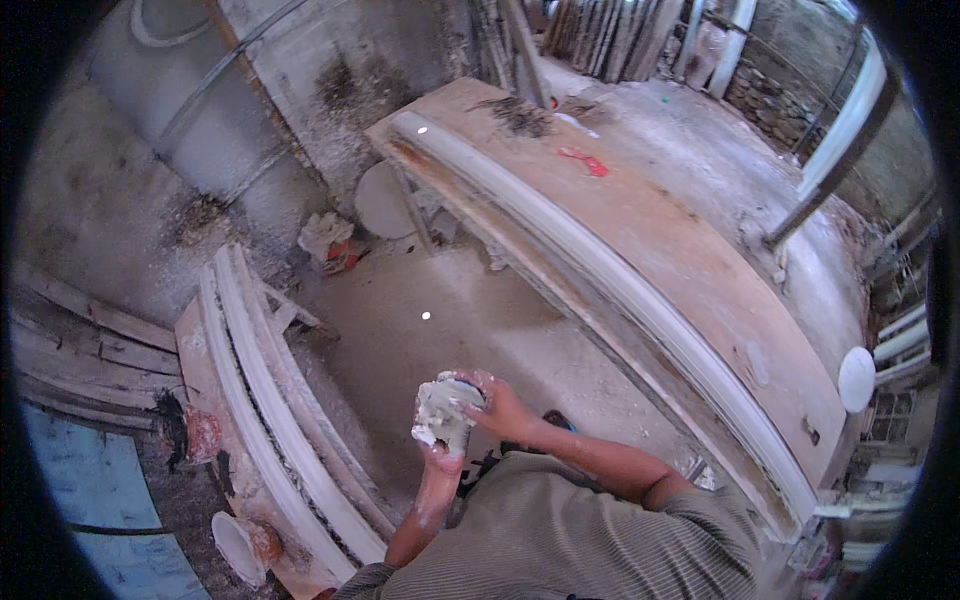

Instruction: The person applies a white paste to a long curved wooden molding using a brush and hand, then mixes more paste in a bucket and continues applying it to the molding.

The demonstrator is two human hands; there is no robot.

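Note:
My left hand (438, 452) is cupped under a wet lump of white plaster (443, 408) and holds it up in front of my chest. My right hand (497, 405) rests on the right side of the same lump, fingers pressed against it. Both hands are smeared with plaster. To the right runs a long wooden workbench (700, 290) with a long white plaster moulding strip (600, 262) lying along its near edge. To the left, several finished white moulding strips (265, 400) are stacked on a board on the floor.
A dusty concrete floor (440, 320) lies between the stack and the bench. A round white disc (384, 200) leans under the bench end. Wooden planks (80, 350) lie at the far left, a white bowl (238, 545) near the stack, a red scrap (585, 160) on the bench.

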